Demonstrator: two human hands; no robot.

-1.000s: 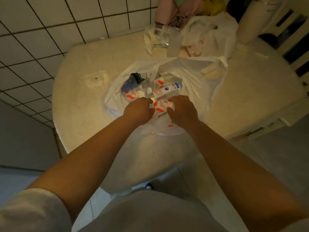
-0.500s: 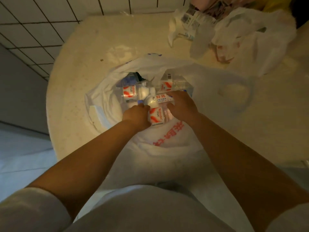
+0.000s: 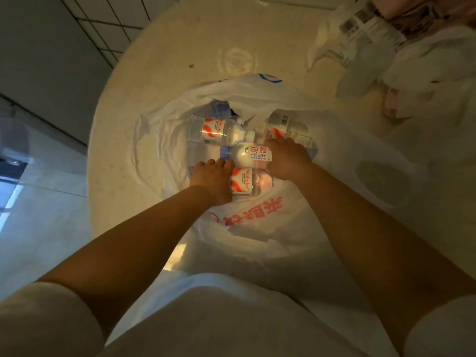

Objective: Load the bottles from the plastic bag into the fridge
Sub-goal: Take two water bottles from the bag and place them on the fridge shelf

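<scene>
Inside the white plastic bag (image 3: 247, 222) on the desk (image 3: 159, 73), right hand (image 3: 288, 161) has its grip around a clear water bottle (image 3: 247, 155): blue cap, white label with red and dark characters, lying on its side with the cap pointing away from the grip toward the left hand (image 3: 213, 179). Left hand's grip wraps a second bottle (image 3: 242, 182) directly below the first, red-and-white label, the two bottles touching. Just beyond both grips, a third bottle (image 3: 219, 131) with the same red-and-white label lies sideways, white cap toward the right; a fourth (image 3: 286, 126) sits just past the right hand. Bag mouth is spread wide around both grips, red print on its near wall. Further out past the right grip: another crumpled white bag (image 3: 412, 63) on the desk.
</scene>
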